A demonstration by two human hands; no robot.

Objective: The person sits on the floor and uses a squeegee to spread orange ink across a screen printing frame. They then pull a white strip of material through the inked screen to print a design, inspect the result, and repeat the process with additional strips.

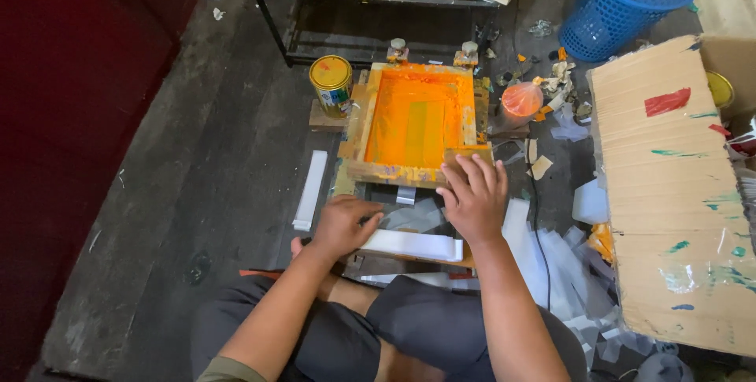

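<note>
One orange-inked screen frame (415, 122); one yellow-lidded can (331, 83); two hands: left hand (344, 224), right hand (475, 197).

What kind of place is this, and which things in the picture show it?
Probably a small, informal screen-printing workshop on a floor. A wooden printing frame is covered in orange ink, a paint can stands beside it, and a paint-smeared cardboard sheet lies to the right.
</note>
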